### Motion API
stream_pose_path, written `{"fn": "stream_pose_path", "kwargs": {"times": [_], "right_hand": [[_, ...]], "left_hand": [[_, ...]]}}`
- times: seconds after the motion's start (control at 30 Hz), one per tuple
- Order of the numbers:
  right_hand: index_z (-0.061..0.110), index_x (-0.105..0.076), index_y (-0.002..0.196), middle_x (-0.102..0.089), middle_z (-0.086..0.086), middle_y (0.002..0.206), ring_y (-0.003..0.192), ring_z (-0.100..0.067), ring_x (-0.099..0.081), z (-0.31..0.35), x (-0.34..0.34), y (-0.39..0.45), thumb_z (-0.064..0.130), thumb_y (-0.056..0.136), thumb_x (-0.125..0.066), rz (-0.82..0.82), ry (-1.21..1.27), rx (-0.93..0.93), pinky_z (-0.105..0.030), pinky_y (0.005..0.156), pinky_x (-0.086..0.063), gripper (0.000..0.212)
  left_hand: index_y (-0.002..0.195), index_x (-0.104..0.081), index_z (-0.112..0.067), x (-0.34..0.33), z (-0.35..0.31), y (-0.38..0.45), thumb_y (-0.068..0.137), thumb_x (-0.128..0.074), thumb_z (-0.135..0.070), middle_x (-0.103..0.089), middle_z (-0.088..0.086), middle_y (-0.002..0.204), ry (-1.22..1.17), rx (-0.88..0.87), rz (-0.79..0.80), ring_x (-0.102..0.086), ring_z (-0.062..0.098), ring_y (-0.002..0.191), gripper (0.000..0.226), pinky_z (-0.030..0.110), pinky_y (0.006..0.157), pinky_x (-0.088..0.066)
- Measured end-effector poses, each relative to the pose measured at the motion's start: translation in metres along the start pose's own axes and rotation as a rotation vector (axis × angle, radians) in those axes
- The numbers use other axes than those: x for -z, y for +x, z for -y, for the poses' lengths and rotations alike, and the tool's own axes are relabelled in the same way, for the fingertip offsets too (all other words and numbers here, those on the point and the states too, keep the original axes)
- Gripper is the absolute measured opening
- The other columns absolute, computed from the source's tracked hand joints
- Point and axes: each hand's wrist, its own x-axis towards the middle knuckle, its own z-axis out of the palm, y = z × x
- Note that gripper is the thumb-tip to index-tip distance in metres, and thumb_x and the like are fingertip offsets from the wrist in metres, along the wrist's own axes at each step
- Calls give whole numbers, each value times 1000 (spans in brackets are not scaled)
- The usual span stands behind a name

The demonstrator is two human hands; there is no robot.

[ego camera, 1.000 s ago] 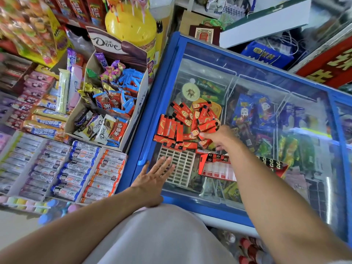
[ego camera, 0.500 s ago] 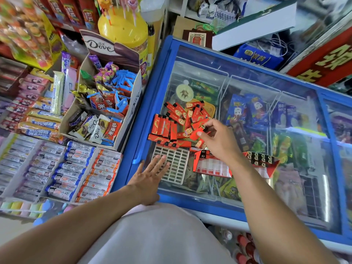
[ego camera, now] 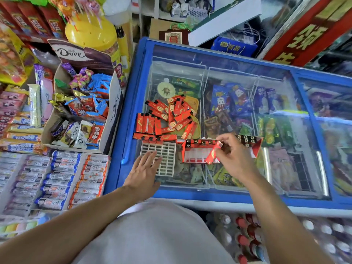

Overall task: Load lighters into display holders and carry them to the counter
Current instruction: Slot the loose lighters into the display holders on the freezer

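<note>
Presently, item one: the fingertips [ego camera: 222,144] of the right hand [ego camera: 235,159], curled and pinched on a single red lighter [ego camera: 213,155]. The lighter is held tilted, its lower end over the front of the red display holder [ego camera: 200,153], its upper end between thumb and forefinger.

Item two: the red display holder, lying on the glass lid [ego camera: 238,103] of a blue-framed freezer [ego camera: 142,77]. A row of black lighter tops is seen along its far edge; the pale cells nearer the person appear unfilled, though blur makes the count uncertain.

Item three: the left hand [ego camera: 144,171], fingers straight and spread, pressed flat on the lid with its fingertips over the near corner of a white grid tray [ego camera: 165,159]. Nothing is gripped by it.

Item four: the loose stock, a heap of red lighters [ego camera: 167,119] on the glass just beyond both holders, some laid in a neat row, most scattered.

Handling note: the lighter should be turned upright before it is lowered, base first, into an open cell. The holder is light card and is steadied by nothing, so a push at an angle is likely to slide it across the glass. A straight downward seat is advised, and the left hand would be better moved to brace the red holder.

Adjoining: a Dove chocolate box [ego camera: 80,103], left of the freezer.
</note>
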Motion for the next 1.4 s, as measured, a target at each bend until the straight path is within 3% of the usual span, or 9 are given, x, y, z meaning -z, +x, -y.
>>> {"fn": "stream_pose_path", "kwargs": {"times": [0.1,0.23,0.43,0.53,0.63,0.8,0.97,1.17,1.4], "right_hand": [[32,-60,108,-61,5,65,41,-4,-46,-17,-11,-7,22,97,-62,11,-35,-36,-17,41,-32,15],[32,-61,96,-60,11,70,50,0,-50,-25,-28,-7,42,89,-72,-45,-65,-54,-15,46,-32,16],[35,-60,127,-69,12,90,47,1,-52,-18,-48,5,30,99,-61,-36,-162,10,-13,47,-33,29],[31,-56,130,-70,3,113,78,-5,-67,-17,-46,8,32,97,-64,-51,-138,-60,-29,73,-55,34],[30,-63,115,-68,6,118,100,-11,-66,-33,-28,2,30,92,-70,-83,-101,-105,-36,92,-53,24],[32,-70,108,-70,11,103,80,9,-57,-69,29,-10,28,87,-76,-115,-129,-127,-24,78,-51,22],[25,-72,111,-72,4,107,70,-5,-63,-101,69,-2,18,91,-72,-309,-199,-198,-13,58,-41,21],[23,-68,105,-74,-1,106,90,-16,-69,-123,55,23,19,88,-76,-309,-267,-183,-38,82,-58,19],[19,-66,113,-73,-2,108,86,-16,-69,-129,54,30,18,88,-74,-282,-269,-157,-33,80,-58,26]], "left_hand": [[159,-18,-21,9,-14,4,94,-61,-32,-9,6,167,-27,-98,-59,-5,25,154,79,38,123,-4],[161,-3,-25,20,-36,15,98,-54,-33,6,2,168,62,-221,-90,2,23,155,81,29,116,12],[158,17,-21,31,-58,34,100,-47,-38,29,2,163,196,-213,-12,24,22,151,88,44,126,4],[156,22,-18,33,-63,38,102,-42,-41,34,2,161,273,-195,31,31,24,148,87,48,124,8],[155,24,-18,32,-64,38,103,-41,-40,35,1,160,278,-179,47,31,24,148,87,48,124,9],[153,30,-19,28,-64,39,99,-46,-36,39,0,159,288,-156,62,31,25,147,95,49,124,6],[151,30,-19,28,-70,40,100,-41,-35,36,1,160,274,-134,62,29,25,148,89,49,125,5],[158,18,-17,40,-77,43,100,-40,-37,25,1,164,284,-126,88,19,25,153,84,47,125,1],[157,21,-18,39,-75,42,101,-40,-39,26,1,164,271,-133,93,16,27,153,85,48,126,0]]}}
